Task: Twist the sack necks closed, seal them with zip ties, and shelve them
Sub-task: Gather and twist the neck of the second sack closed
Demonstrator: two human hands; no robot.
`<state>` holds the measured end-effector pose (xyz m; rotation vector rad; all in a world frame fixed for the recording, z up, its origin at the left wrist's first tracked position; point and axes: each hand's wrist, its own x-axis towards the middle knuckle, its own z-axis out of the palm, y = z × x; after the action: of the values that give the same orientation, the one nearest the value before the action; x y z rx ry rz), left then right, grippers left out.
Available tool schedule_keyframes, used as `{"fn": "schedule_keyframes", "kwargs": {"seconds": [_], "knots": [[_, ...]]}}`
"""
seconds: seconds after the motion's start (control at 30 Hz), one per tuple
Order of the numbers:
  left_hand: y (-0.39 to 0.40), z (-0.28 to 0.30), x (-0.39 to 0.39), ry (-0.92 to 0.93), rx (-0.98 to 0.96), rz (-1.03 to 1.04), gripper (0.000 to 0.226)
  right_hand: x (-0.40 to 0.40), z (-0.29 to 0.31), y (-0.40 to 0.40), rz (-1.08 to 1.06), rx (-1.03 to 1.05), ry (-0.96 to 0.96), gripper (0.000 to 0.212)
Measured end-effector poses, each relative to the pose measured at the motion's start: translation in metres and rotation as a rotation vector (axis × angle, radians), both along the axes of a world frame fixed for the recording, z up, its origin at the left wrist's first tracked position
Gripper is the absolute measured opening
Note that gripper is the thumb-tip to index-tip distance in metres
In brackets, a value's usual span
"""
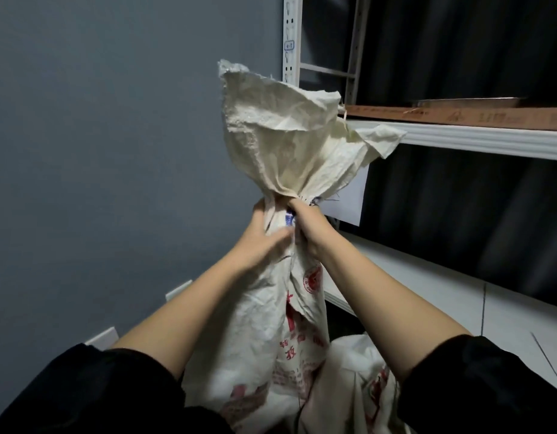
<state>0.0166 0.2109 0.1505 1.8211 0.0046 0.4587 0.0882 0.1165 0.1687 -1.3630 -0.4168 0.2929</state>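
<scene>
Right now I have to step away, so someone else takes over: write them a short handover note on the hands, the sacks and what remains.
Left hand and right hand both grip the gathered neck of the printed sack, held upright beside the shelf.
Its flared top stands above the grip.
A second sack lies lower right.
Done: neck bunched. No zip tie can be made out on it.
Left: tie if missing, shelve both sacks.

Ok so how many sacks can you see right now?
2. One sack is held by the neck in both hands, left hand, right hand. A second sack lies lower right; others may be hidden.
</scene>
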Motion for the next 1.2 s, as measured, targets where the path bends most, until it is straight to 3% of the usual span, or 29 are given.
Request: {"fn": "schedule_keyframes", "kwargs": {"seconds": [0.1,0.17,0.33,0.47,0.57,0.67,0.73,0.83,0.93,1.0,1.1,1.2], "knots": [[0.000,-0.009,0.000,0.101,0.257,0.059,0.111,0.000,0.002,0.003,-0.012,0.074,0.044,0.047],[-0.001,-0.017,0.001,0.152,0.268,0.187,0.114,-0.001,0.003,0.007,-0.002,0.080,0.059,0.049],[-0.009,-0.014,0.003,0.057,0.122,0.204,0.049,-0.003,0.015,0.000,0.071,-0.093,0.030,0.037],[0.002,-0.011,0.008,0.096,-0.013,0.184,0.028,0.000,0.007,-0.018,0.247,-0.241,-0.004,0.049],[0.012,-0.009,0.012,0.161,-0.176,0.172,0.005,-0.009,-0.016,-0.025,0.319,-0.154,0.018,0.014],[0.015,-0.010,0.008,0.180,-0.280,0.082,0.013,-0.018,-0.032,-0.022,0.138,-0.064,-0.030,0.019],[0.013,-0.009,0.003,0.158,-0.267,-0.019,0.005,-0.015,-0.033,-0.017,-0.013,-0.087,-0.113,0.019],[0.016,-0.011,0.005,0.043,-0.129,-0.088,0.038,-0.004,-0.023,-0.013,-0.144,-0.268,-0.359,0.015],[0.018,-0.012,0.007,-0.007,-0.089,-0.041,0.043,0.002,-0.012,-0.009,-0.250,-0.478,-0.594,0.030],[0.019,-0.013,0.008,0.007,-0.105,-0.014,0.043,0.000,-0.006,-0.011,-0.233,-0.370,-0.524,0.029],[0.011,-0.017,0.008,0.061,-0.133,-0.090,0.056,-0.007,0.002,-0.010,-0.203,-0.137,-0.265,0.022],[-0.003,-0.021,0.010,0.079,-0.187,-0.132,0.047,-0.007,0.001,0.000,-0.182,-0.151,-0.242,0.025]]}}
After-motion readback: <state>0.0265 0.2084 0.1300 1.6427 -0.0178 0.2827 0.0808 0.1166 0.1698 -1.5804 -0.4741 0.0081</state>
